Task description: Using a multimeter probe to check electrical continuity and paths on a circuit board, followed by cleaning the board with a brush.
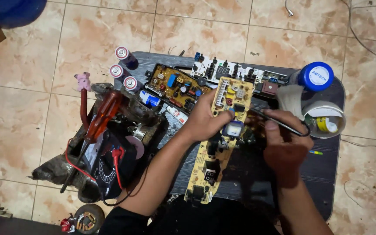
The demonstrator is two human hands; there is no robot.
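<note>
My left hand (205, 116) grips the long yellow circuit board (219, 141) over the dark work board (327, 174); my right hand (283, 141) pinches tweezers (277, 122) at a blue-framed component (233, 129) — lifting it seems next — needing steadiness.

1. A low dark wood-grain tabletop (327, 165) stands on a beige tiled floor (31, 87).
2. On it lie a brown circuit board (175, 87), a white circuit board (231, 72), three red-capped cylinders (123, 69), a blue-capped bottle (314, 77) and a grey tape roll (325, 119).
</note>
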